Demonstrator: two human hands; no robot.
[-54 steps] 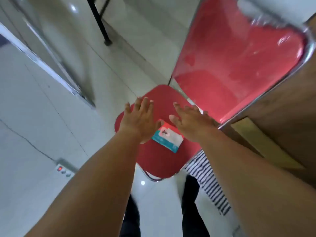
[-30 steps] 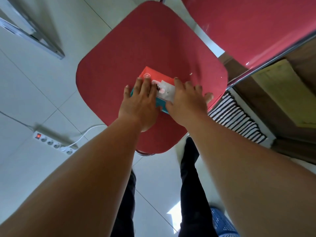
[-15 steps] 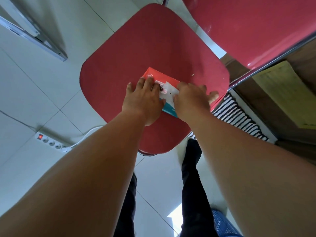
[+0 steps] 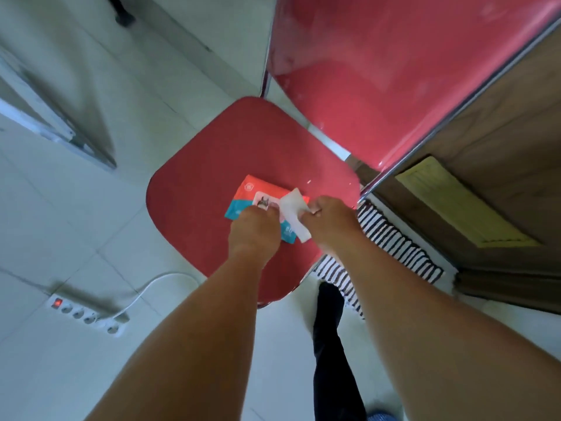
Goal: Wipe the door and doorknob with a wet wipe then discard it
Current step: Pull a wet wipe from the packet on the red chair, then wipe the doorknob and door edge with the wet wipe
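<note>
Wet wipe coming out of pack on red chair seat.
Pack of wipes point(image 4: 261, 205) lies flat on the chair seat point(image 4: 212, 165), right of centre. Left hand point(image 4: 254, 230) presses down on the pack, fingers curled. Right hand point(image 4: 329, 221) pinches a white wet wipe point(image 4: 293, 212) just above the pack. Power strip point(image 4: 88, 312) on the floor, near left.

Red chair point(image 4: 243, 153) on pale tiled floor point(image 4: 60, 226) — striped rug point(image 4: 394, 238) beside.

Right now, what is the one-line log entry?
stage: taking wipe | left hand: pressing wet wipe pack on red chair seat | right hand: pinching white wipe | door: untouched
</note>
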